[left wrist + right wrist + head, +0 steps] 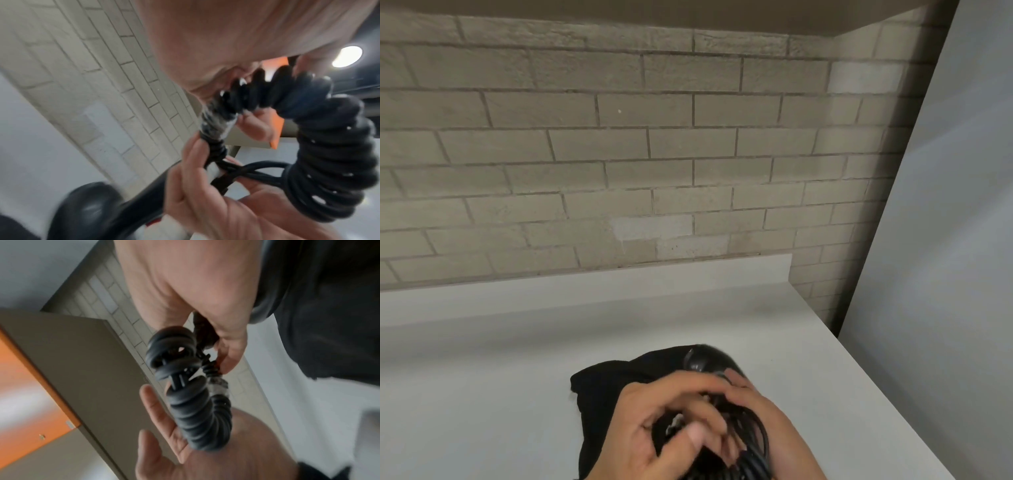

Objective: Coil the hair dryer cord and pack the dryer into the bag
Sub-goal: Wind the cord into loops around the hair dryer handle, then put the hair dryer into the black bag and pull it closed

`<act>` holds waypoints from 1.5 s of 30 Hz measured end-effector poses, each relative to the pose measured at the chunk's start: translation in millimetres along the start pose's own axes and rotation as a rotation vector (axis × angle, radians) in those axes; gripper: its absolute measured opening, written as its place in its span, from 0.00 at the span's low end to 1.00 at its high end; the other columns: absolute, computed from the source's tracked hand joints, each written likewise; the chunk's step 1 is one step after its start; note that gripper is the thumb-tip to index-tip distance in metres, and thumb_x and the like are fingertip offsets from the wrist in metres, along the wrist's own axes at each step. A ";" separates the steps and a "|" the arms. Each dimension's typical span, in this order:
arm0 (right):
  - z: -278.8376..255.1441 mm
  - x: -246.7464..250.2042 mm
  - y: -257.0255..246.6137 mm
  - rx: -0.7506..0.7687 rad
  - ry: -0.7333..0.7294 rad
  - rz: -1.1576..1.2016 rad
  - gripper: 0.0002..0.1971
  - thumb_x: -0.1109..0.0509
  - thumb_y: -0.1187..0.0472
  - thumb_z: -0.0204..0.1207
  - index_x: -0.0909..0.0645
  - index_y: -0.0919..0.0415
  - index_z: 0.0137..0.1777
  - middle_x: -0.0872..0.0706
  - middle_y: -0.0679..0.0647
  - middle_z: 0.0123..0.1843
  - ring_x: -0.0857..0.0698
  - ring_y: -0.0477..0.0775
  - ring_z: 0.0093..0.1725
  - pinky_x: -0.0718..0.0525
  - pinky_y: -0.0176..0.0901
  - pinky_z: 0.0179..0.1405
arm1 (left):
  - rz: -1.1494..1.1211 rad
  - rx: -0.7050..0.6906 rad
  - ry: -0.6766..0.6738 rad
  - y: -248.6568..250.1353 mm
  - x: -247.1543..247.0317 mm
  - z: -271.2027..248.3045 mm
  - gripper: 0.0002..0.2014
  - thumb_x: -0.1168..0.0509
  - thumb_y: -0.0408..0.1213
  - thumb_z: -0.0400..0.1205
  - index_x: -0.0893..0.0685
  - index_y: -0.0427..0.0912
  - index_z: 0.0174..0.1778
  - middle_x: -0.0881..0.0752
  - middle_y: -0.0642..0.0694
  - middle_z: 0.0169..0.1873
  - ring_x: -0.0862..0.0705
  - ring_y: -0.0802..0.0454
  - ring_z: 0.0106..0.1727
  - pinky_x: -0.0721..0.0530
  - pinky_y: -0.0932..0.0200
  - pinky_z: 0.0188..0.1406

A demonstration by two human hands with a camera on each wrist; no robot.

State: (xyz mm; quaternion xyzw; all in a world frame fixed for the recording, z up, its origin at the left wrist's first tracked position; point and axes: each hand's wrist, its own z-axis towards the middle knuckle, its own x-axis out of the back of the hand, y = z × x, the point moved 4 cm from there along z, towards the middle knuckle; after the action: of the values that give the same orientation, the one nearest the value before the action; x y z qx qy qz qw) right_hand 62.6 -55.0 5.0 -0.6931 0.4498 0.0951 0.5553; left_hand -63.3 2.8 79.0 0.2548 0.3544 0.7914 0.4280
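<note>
A black coiled cord (753, 442) is bunched between both hands at the bottom of the head view. My left hand (664, 411) cups the coil (195, 418), with fingers and thumb around it. My right hand (774, 411) pinches the cord (329, 162) close to a taped stretch (216, 121). The black hair dryer (702, 359) lies just beyond the hands, its rounded head (88, 211) on a black cloth bag (606, 394). The bag lies crumpled on the counter, and its opening is hidden.
The white counter (482, 377) ends against a pale brick wall (619, 154). Its right edge (859, 359) runs along a grey panel (945, 240). An orange cabinet door (20, 386) shows overhead in the right wrist view.
</note>
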 end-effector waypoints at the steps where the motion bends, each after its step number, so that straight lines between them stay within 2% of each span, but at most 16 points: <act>1: -2.3 -0.4 -3.7 0.051 -0.001 0.112 0.29 0.31 0.76 0.64 0.24 0.63 0.68 0.18 0.74 0.62 0.11 0.70 0.44 0.10 0.52 0.29 | 0.038 0.075 0.111 -7.1 5.9 -2.0 0.15 0.33 0.42 0.73 0.11 0.52 0.56 0.07 0.42 0.36 0.08 0.50 0.38 0.14 0.61 0.44; 3: -2.9 1.0 -4.9 0.118 -0.106 0.172 0.30 0.29 0.78 0.64 0.24 0.57 0.67 0.20 0.76 0.60 0.11 0.76 0.40 0.12 0.67 0.37 | 0.136 0.254 0.385 -30.9 18.1 -9.9 0.15 0.32 0.55 0.70 0.12 0.59 0.51 0.08 0.44 0.42 0.09 0.49 0.46 0.15 0.57 0.50; 5: -0.8 7.5 -1.6 0.168 -0.112 0.060 0.33 0.23 0.76 0.64 0.25 0.52 0.68 0.20 0.75 0.62 0.11 0.77 0.47 0.16 0.72 0.53 | 0.121 0.609 0.467 -68.7 26.7 -18.6 0.26 0.28 0.66 0.67 0.12 0.53 0.54 0.08 0.45 0.47 0.11 0.48 0.53 0.15 0.49 0.57; 7: 2.8 11.4 -1.7 0.208 -0.090 -0.129 0.36 0.23 0.71 0.62 0.25 0.48 0.70 0.20 0.67 0.66 0.12 0.71 0.56 0.20 0.69 0.65 | -0.151 0.981 0.324 -92.1 17.3 -23.0 0.40 0.31 0.72 0.66 0.13 0.40 0.62 0.10 0.39 0.56 0.12 0.42 0.58 0.16 0.43 0.64; 9: 5.1 12.7 0.7 0.204 -0.067 -0.261 0.33 0.23 0.69 0.65 0.26 0.43 0.68 0.20 0.60 0.65 0.09 0.59 0.55 0.14 0.53 0.60 | -0.500 1.169 0.179 -97.4 0.5 -24.8 0.40 0.36 0.68 0.73 0.13 0.33 0.64 0.13 0.29 0.62 0.14 0.36 0.64 0.22 0.42 0.72; 13: 11.1 17.6 9.3 0.123 -0.058 -0.431 0.34 0.21 0.63 0.63 0.28 0.48 0.70 0.19 0.57 0.65 0.10 0.50 0.55 0.14 0.35 0.46 | -0.736 1.173 0.135 -100.3 -9.3 -16.8 0.21 0.40 0.45 0.87 0.14 0.33 0.66 0.15 0.29 0.65 0.17 0.32 0.69 0.26 0.38 0.76; 18: 14.9 24.6 13.5 0.085 0.036 -0.723 0.21 0.32 0.57 0.81 0.37 0.51 0.70 0.18 0.45 0.57 0.14 0.33 0.48 0.20 0.22 0.40 | -0.721 1.122 0.136 -114.9 -6.0 -25.4 0.16 0.37 0.35 0.85 0.13 0.28 0.62 0.16 0.25 0.63 0.15 0.31 0.63 0.21 0.36 0.70; 22: 16.1 38.1 16.8 0.044 0.068 -0.920 0.17 0.37 0.48 0.83 0.32 0.58 0.64 0.14 0.50 0.51 0.12 0.37 0.42 0.19 0.24 0.39 | -0.729 1.100 0.140 -122.3 -6.7 -34.9 0.15 0.37 0.31 0.85 0.16 0.27 0.64 0.14 0.25 0.52 0.12 0.35 0.40 0.12 0.47 0.40; 26: 22.7 54.1 10.7 0.089 0.115 -1.140 0.13 0.37 0.43 0.81 0.22 0.51 0.45 0.15 0.43 0.38 0.15 0.38 0.39 0.21 0.33 0.43 | -0.704 1.072 0.107 -126.1 -10.0 -42.1 0.16 0.33 0.31 0.83 0.16 0.33 0.68 0.16 0.26 0.63 0.13 0.28 0.56 0.19 0.31 0.61; 27: 23.7 58.0 9.8 0.084 0.125 -1.181 0.13 0.38 0.43 0.82 0.21 0.49 0.41 0.16 0.43 0.35 0.17 0.38 0.37 0.22 0.33 0.41 | -0.687 1.071 0.098 -127.8 -10.5 -43.7 0.17 0.33 0.31 0.83 0.16 0.35 0.68 0.15 0.28 0.64 0.11 0.31 0.56 0.14 0.33 0.57; 30: 25.2 66.2 11.6 0.051 0.123 -1.136 0.19 0.38 0.54 0.85 0.22 0.56 0.31 0.18 0.48 0.25 0.19 0.47 0.27 0.21 0.40 0.35 | -0.542 1.019 0.031 -126.9 -13.7 -47.3 0.20 0.30 0.34 0.83 0.18 0.42 0.71 0.12 0.36 0.61 0.11 0.45 0.47 0.13 0.55 0.34; 33: 23.8 69.3 13.5 0.063 0.177 -0.992 0.19 0.39 0.62 0.86 0.19 0.65 0.32 0.17 0.55 0.24 0.17 0.54 0.28 0.16 0.46 0.36 | -0.190 0.944 0.002 -122.8 -18.3 -49.6 0.22 0.30 0.34 0.83 0.19 0.60 0.70 0.10 0.53 0.59 0.10 0.51 0.52 0.10 0.52 0.41; 35: 22.8 66.1 16.9 0.043 0.229 -0.939 0.22 0.41 0.55 0.87 0.17 0.64 0.34 0.16 0.53 0.26 0.15 0.52 0.31 0.15 0.46 0.38 | -0.070 0.899 0.025 -120.9 -22.6 -49.8 0.25 0.29 0.34 0.82 0.21 0.65 0.70 0.11 0.59 0.59 0.09 0.50 0.48 0.09 0.51 0.43; 38: 17.8 56.0 21.7 -0.025 0.278 -0.866 0.25 0.47 0.45 0.86 0.11 0.55 0.43 0.11 0.47 0.29 0.11 0.49 0.38 0.16 0.41 0.40 | 0.052 0.797 0.051 -119.7 -29.4 -48.3 0.26 0.27 0.32 0.79 0.19 0.65 0.68 0.10 0.59 0.55 0.08 0.51 0.46 0.08 0.51 0.47; 42: 13.2 49.4 25.8 0.028 0.417 -0.738 0.19 0.34 0.44 0.80 0.14 0.61 0.46 0.08 0.60 0.41 0.09 0.55 0.43 0.14 0.45 0.42 | 0.215 0.694 0.048 -111.5 -43.0 -42.9 0.24 0.26 0.32 0.76 0.15 0.59 0.66 0.09 0.53 0.44 0.15 0.62 0.27 0.16 0.68 0.34; 45: 8.9 49.7 26.4 0.122 0.566 -0.584 0.15 0.30 0.47 0.78 0.22 0.60 0.51 0.11 0.60 0.44 0.10 0.56 0.42 0.13 0.48 0.40 | 0.349 0.623 -0.042 -109.7 -48.0 -38.2 0.18 0.28 0.35 0.74 0.13 0.56 0.59 0.10 0.54 0.44 0.12 0.61 0.37 0.11 0.58 0.41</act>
State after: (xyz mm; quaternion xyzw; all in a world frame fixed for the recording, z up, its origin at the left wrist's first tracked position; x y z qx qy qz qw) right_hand 75.3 -72.5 -47.6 -0.7563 0.3739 -0.2877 0.4533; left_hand -11.6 -9.6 -34.9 0.4459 0.5209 0.7012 0.1952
